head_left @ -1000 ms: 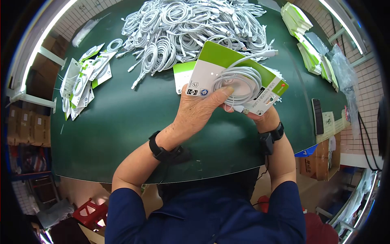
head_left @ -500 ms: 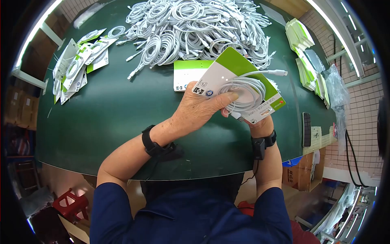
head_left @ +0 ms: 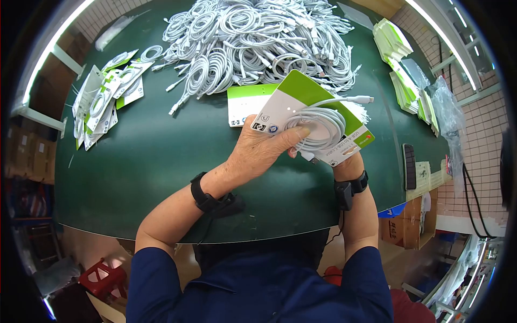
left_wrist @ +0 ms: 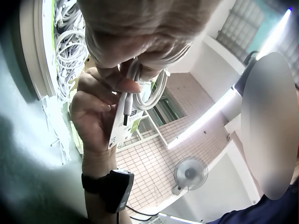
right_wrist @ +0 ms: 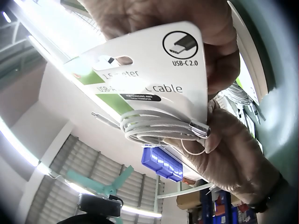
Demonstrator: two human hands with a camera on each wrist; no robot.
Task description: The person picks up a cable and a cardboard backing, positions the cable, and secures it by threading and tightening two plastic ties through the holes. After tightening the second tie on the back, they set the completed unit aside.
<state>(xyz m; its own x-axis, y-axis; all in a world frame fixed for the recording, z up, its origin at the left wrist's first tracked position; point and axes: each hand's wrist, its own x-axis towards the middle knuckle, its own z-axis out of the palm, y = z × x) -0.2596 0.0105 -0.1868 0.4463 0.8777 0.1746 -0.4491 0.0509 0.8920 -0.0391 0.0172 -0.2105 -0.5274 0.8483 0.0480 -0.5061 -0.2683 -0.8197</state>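
A green-and-white packaging card [head_left: 300,86] is held up in front of the body, tilted, with a coiled white USB cable [head_left: 335,123] on its face. My left hand [head_left: 259,151] grips card and coil together, its thumb lying over the coil. At the card's lower right, my right hand [head_left: 350,167] holds it from behind; most of those fingers are hidden in the head view. One slim plug [head_left: 365,99] sticks out past the card's right edge. In the right wrist view the metal USB-A plug [right_wrist: 201,129] sits beside the left hand's fingertips, near a thin white loop.
A large heap of coiled white cables [head_left: 242,48] covers the back of the green table [head_left: 134,183]. Carded cables [head_left: 105,105] are piled at left; stacked cards [head_left: 404,81] lie at right. Another card [head_left: 245,102] rests behind the hands. A dark phone [head_left: 409,167] is near the right edge.
The held card has turned slightly and its printed lower end is tipped more steeply. More of the card lying behind it shows. Both hands keep their hold; the head view has shifted a little.
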